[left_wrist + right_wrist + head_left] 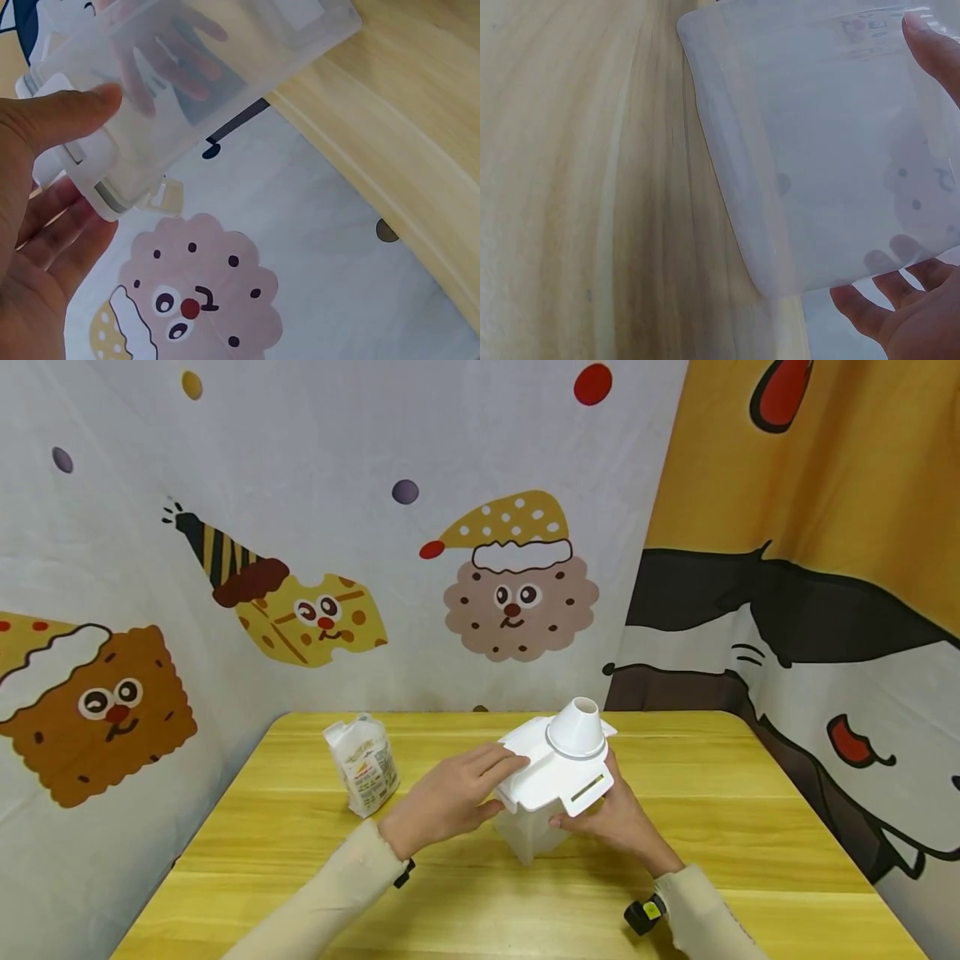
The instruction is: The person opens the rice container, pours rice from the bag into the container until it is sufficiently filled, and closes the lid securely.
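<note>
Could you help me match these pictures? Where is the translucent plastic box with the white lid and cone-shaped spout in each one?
Head: the translucent plastic box is low, right of centre.
Left wrist: it slants across the upper left and top centre.
Right wrist: its body fills much of the right half.
Shared landmark: the yellowish wood-grain table, also at right in the left-wrist view and at left in the right-wrist view.

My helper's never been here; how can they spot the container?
On the yellow wood-grain table, find the printed white packet. To its right is a boxy, translucent plastic container, set apart from the packet by a white lid with a raised cone.
</note>
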`<state>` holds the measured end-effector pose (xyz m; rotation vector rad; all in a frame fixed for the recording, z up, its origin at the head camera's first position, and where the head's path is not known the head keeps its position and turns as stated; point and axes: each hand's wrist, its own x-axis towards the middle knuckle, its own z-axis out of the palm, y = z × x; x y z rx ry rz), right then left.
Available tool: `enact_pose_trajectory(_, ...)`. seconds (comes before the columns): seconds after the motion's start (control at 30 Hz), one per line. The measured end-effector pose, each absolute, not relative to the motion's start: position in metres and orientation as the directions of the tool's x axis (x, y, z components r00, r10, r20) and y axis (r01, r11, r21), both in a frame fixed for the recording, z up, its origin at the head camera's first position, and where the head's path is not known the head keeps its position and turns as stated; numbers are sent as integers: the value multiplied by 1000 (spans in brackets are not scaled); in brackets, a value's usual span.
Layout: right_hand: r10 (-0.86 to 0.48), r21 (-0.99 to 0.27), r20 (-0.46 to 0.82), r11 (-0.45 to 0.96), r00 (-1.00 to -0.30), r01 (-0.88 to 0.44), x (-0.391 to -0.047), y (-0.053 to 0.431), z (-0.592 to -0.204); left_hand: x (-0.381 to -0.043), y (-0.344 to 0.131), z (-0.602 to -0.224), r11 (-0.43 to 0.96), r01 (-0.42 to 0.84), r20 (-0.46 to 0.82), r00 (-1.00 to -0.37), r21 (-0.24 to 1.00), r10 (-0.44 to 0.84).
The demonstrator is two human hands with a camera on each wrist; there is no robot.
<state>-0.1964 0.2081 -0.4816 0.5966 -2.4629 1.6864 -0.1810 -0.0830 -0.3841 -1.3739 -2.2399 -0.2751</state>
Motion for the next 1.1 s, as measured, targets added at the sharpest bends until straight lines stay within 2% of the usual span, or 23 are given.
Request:
enact_pose_trajectory(0.17,-270,-875,297,308,-916,-374,-197,209,-483,-179,-78,-384,506,835,503,-348,-218,791)
enact_pose_trajectory(0.43,-265,-876,276,326,-924,-356,-196,209,-485,-176,-74,-388,534,801,502,-356,-270,788)
enact_pose_trajectory(0.53,-266,-875,272,330,-925,-353,-196,209,-484,-175,-74,-388,535,809,489,-375,-243,788)
enact_pose_trajectory(0.77,-265,-865,293,335,-919,-373,-197,210,-487,-173,-77,-381,525,846,469,-429,-89,772)
enact_pose_trajectory(1.1,-264,-865,289,340,-920,-370,-199,209,-487,-173,-81,-375,542,840,371,-507,11,778)
